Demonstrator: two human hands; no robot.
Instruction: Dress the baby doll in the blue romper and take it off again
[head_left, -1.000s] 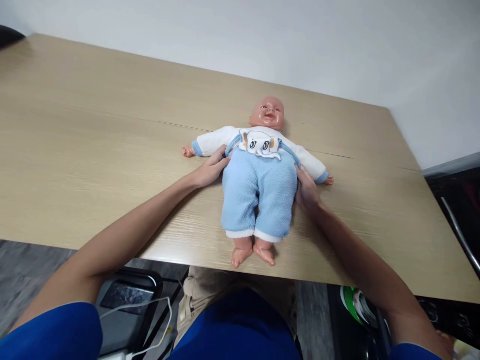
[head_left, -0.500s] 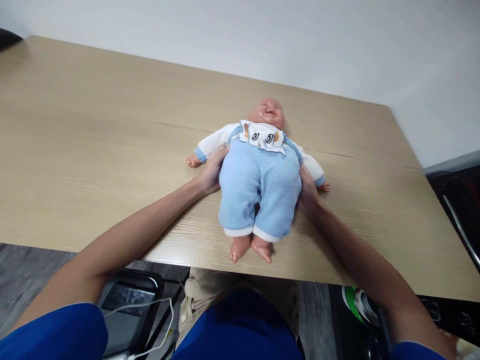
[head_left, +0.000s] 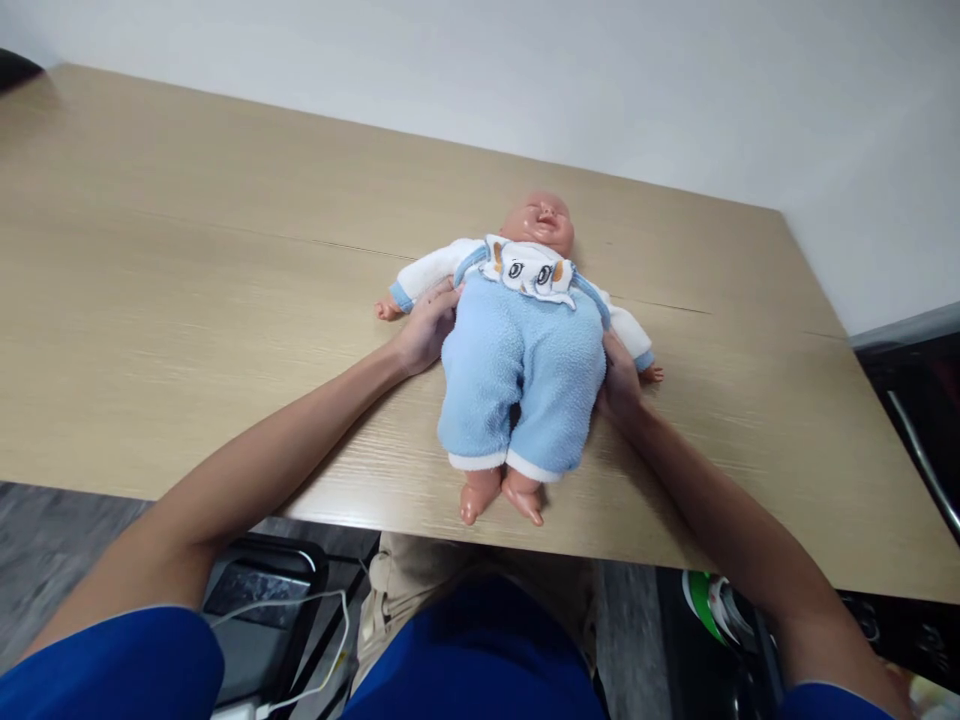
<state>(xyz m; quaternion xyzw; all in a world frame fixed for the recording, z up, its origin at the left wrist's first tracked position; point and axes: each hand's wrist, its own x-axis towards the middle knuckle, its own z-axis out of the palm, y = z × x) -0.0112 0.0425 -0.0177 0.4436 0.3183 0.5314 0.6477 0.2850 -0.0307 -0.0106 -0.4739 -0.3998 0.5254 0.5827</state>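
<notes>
On the wooden table (head_left: 225, 290) a baby doll (head_left: 525, 370) lies on its back, head toward the wall and feet near the front edge. It wears fuzzy light-blue overalls with a white animal-face bib and white sleeves, its arms spread to both sides. My left hand (head_left: 431, 325) grips the doll's side at the waist, below its arm on the left. From the other side my right hand (head_left: 619, 380) holds the hip and waist; its fingers are mostly hidden behind the overalls.
A pale wall (head_left: 480, 80) stands behind the table. Below the front edge at left is a dark chair (head_left: 262, 650) with a phone-like slab (head_left: 259, 592) and a white cable (head_left: 341, 600). At lower right, a green-and-white round item (head_left: 701, 605) sits among dark things.
The doll's upper body and head have shifted slightly to the right and away from me, both hands staying on its sides. Its feet stay in place.
</notes>
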